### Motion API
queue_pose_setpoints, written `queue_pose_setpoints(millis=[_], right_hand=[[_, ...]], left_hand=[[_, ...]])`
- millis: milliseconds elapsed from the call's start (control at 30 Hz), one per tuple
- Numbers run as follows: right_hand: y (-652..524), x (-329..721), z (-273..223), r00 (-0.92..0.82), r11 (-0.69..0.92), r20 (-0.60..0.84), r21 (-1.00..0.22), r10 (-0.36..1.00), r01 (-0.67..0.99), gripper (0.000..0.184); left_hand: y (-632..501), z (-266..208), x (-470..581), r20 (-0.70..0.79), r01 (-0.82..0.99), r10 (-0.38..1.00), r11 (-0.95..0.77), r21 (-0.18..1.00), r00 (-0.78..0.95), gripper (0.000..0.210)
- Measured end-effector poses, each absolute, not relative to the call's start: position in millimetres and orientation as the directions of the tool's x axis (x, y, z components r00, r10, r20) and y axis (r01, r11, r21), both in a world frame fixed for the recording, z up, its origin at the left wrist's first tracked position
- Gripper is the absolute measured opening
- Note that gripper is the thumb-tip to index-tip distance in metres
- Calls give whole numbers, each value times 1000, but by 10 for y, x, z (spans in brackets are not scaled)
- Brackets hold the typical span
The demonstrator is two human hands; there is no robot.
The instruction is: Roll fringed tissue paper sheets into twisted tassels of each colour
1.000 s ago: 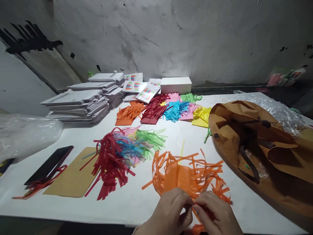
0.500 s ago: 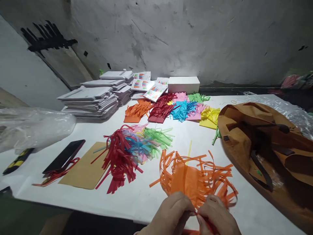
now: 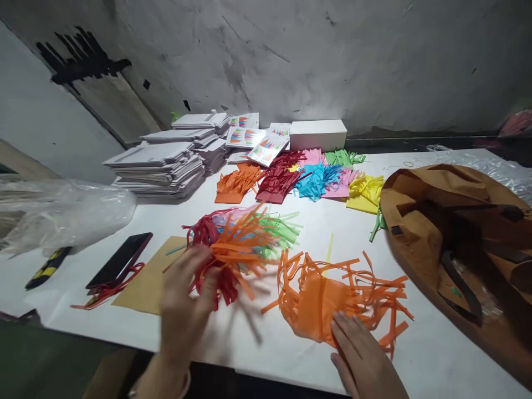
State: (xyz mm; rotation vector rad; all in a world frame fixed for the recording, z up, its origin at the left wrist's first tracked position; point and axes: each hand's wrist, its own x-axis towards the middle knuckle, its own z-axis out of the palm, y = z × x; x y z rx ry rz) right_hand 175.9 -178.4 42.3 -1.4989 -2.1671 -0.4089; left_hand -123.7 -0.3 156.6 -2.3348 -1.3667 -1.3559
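My left hand (image 3: 185,293), a little blurred, is closed on an orange paper tassel (image 3: 243,241). The tassel's strips fan out over a pile of tassels in dark red (image 3: 203,230), blue, pink and green (image 3: 285,230). On the table's near right, my right hand (image 3: 357,343) lies with its fingers stretched out on the edge of an orange fringed paper sheet (image 3: 320,305). This sheet is spread out, with loose strips curling at its sides. A thin yellow strip (image 3: 330,249) pokes out behind it.
Folded fringed papers in orange (image 3: 230,191), red, blue, pink, green and yellow (image 3: 363,199) lie at the back. Behind them stand stacked white packets (image 3: 153,160) and a white box (image 3: 318,134). A phone (image 3: 120,260), brown card (image 3: 139,288) and utility knife lie left; a brown bag (image 3: 409,221) stands right.
My hands were together at the table's front edge, pinching orange paper. Now my left hand has carried an orange tassel left to the pile; my right hand has flattened onto the orange sheet.
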Motion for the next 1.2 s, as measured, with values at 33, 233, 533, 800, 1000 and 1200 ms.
queue_pose_setpoints(millis=[33, 233, 533, 800, 1000, 1200], right_hand=[[-1769, 1742, 369, -300, 360, 540, -6, 786, 933, 34], [-1777, 1862, 407, -266, 387, 622, -64, 736, 920, 28], [-1782, 1856, 480, -219, 362, 610, -120, 761, 924, 31], [-1799, 1751, 411, -146, 346, 627, -210, 766, 914, 29], [-1833, 1820, 474, -141, 391, 682, -227, 717, 892, 29], [-1815, 1877, 686, -201, 437, 655, -217, 728, 873, 26]], left_hand=[[-139, 1470, -1061, 691, 637, 621, -711, 297, 370, 25], [-677, 894, -164, 176, 278, 334, -918, 282, 926, 46], [-587, 840, -135, 150, 251, 311, -912, 324, 938, 31], [308, 940, -69, 221, 832, 811, -555, -6, 542, 33], [-71, 1133, -284, 226, 527, 545, -838, 142, 807, 44], [-813, 814, -116, 283, 214, 320, -913, 349, 904, 19]])
